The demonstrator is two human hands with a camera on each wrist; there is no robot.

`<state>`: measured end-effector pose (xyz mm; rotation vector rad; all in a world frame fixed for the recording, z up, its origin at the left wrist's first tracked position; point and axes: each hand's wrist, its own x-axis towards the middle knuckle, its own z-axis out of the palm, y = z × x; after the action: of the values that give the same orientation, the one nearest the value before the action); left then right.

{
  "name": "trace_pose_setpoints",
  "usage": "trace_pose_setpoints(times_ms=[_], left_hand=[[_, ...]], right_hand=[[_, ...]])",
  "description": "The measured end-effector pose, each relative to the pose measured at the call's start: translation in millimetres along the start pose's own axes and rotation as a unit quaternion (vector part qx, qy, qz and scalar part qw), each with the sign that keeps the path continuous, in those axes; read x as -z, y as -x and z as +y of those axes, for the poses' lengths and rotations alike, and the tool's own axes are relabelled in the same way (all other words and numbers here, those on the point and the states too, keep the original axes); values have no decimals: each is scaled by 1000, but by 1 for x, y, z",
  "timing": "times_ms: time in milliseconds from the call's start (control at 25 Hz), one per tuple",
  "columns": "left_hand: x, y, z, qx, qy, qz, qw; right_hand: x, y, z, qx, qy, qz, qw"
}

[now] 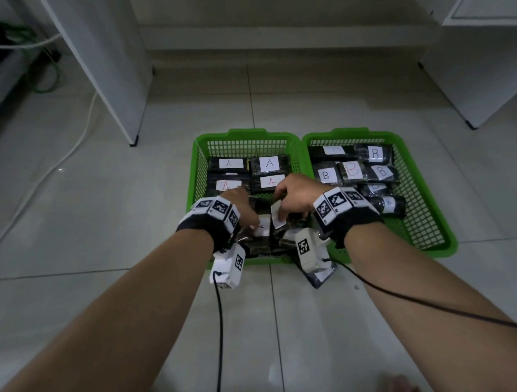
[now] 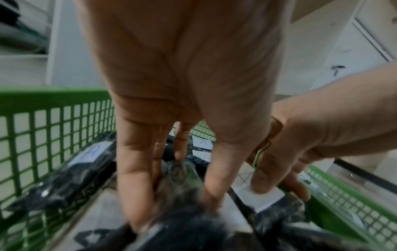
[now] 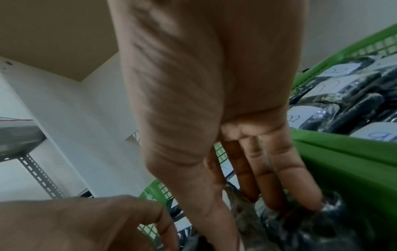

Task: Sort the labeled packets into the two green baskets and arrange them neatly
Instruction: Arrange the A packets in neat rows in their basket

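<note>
Two green baskets stand side by side on the tiled floor. The left basket (image 1: 243,134) holds black packets labelled A (image 1: 269,163). The right basket (image 1: 346,132) holds packets labelled B (image 1: 353,170). Both hands are down in the near end of the left basket. My left hand (image 1: 243,209) (image 2: 174,209) grips a crinkled black packet (image 2: 180,176) between thumb and fingers. Close beside it, my right hand (image 1: 292,197) (image 3: 251,220) pinches another packet (image 1: 278,217), thumb on its white label (image 2: 257,195). Both labels are partly covered.
One more black packet (image 1: 323,277) lies on the floor in front of the gap between the baskets. A white panel (image 1: 109,69) stands at the back left and a white cabinet (image 1: 481,70) at the back right. A white cable (image 1: 74,149) crosses the floor at left.
</note>
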<state>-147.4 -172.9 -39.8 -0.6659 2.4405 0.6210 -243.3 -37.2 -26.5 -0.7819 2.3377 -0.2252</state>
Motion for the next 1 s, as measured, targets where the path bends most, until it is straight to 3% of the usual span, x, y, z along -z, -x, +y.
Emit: trace_pose_setpoints(times_ms=[120, 400, 600, 760, 1000], left_hand=[[18, 8, -10, 13, 29, -35, 999], [22, 5, -34, 2, 10, -33, 999], [20, 0, -40, -23, -14, -33, 999], [23, -4, -35, -48, -53, -8, 997], [17, -19, -34, -60, -42, 44, 996]], right_hand=[[-6, -3, -3, 10, 35, -15, 999], [-22, -16, -17, 29, 154, -8, 988], [-21, -22, -20, 7, 90, 3, 996], [-20, -24, -17, -1, 40, -25, 999], [-39, -19, -23, 5, 102, 27, 994]])
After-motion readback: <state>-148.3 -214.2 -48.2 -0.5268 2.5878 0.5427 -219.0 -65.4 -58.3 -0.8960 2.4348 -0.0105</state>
